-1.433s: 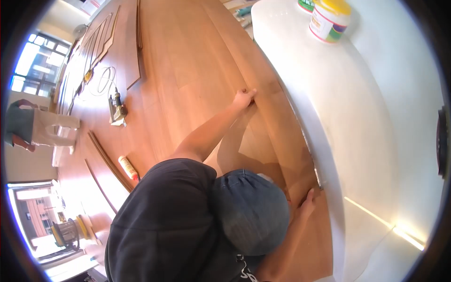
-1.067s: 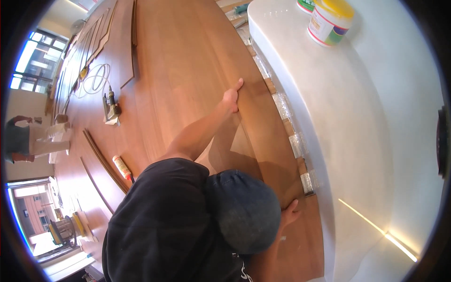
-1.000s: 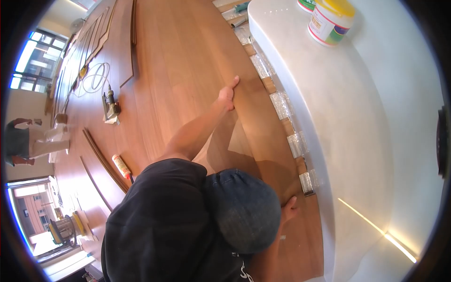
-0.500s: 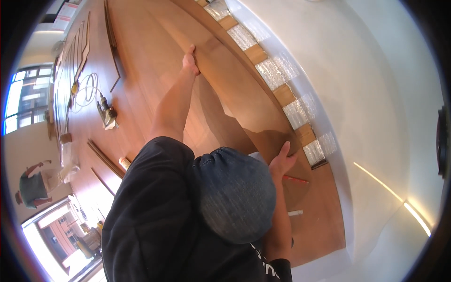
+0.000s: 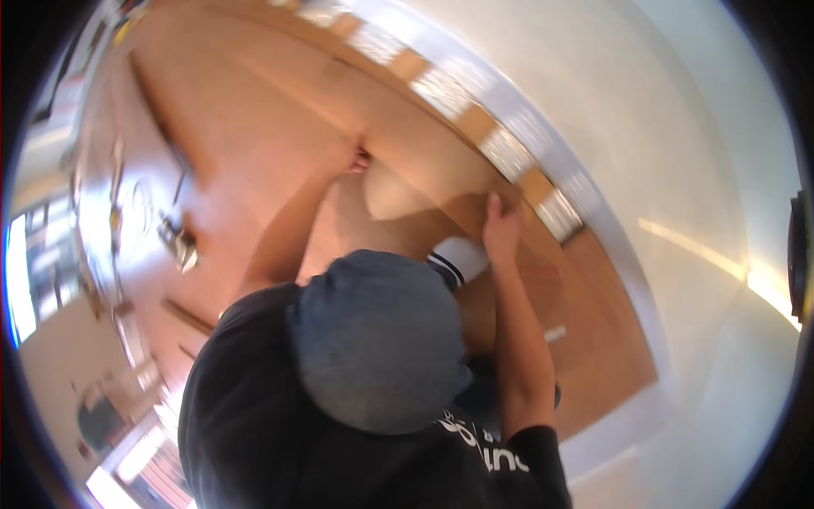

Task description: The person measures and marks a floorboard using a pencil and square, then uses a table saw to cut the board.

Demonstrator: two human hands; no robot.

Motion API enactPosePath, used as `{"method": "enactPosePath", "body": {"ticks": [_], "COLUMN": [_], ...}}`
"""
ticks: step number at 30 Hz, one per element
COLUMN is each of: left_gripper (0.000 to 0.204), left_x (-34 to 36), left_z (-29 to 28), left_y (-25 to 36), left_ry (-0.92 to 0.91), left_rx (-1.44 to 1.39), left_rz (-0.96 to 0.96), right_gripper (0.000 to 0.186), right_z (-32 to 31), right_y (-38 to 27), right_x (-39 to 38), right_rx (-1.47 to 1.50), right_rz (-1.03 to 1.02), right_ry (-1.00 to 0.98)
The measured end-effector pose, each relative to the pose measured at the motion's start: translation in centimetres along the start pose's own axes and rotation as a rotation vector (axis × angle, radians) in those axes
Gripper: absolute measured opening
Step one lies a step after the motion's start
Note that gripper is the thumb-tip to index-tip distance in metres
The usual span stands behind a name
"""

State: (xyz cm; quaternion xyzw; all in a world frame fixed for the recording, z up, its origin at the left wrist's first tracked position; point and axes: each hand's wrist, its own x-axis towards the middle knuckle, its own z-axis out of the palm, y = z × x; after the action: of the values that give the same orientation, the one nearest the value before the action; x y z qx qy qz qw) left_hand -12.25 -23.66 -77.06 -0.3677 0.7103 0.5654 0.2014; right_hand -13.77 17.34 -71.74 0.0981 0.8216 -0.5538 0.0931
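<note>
A long brown floorboard runs from the upper left down toward the right, over a floor of similar wood. My left hand is at its left edge with the fingers curled around it. Near the board's closer end, my right hand grips with the thumb on top; its other fingers are partly hidden. A white sock with dark stripes shows between my arms, just below the board. A round blue denim-like shape covers part of the floor in front.
Wood blocks alternate with silvery wrapped pieces along the pale wall. A blurred power tool and a dark strip lie on the left. Near my right forearm is a small white piece. Another person is blurred at lower left.
The view has turned and blurred. My left hand has gone from an outstretched finger along the edge to curled fingers, lower in view. My right hand appears higher and further left.
</note>
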Motion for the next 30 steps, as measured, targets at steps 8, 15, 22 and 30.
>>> {"method": "enactPosePath", "body": {"ticks": [8, 15, 22, 30], "left_gripper": [0.058, 0.037, 0.058, 0.064], "left_x": [1.6, -6.6, -6.1, -5.5], "left_z": [1.1, 23.7, 44.3, 48.3], "left_y": [1.5, 16.6, 13.7, 13.7], "left_ry": [0.085, -0.288, -0.758, -0.710], "left_rx": [0.391, 0.817, 0.653, 0.823], "left_rz": [0.106, 0.683, 0.575, 0.407], "right_gripper": [0.039, 0.053, 0.075, 0.065], "right_z": [-11.3, -26.5, -39.9, -40.6], "right_y": [1.2, 13.4, 19.0, 18.9], "right_x": [-2.0, -7.7, 0.1, 2.8], "right_rx": [-0.567, -0.680, -0.510, -0.303], "right_rz": [-0.025, 0.388, 0.588, 0.449], "right_ry": [-0.017, 0.346, 0.378, 0.259]}}
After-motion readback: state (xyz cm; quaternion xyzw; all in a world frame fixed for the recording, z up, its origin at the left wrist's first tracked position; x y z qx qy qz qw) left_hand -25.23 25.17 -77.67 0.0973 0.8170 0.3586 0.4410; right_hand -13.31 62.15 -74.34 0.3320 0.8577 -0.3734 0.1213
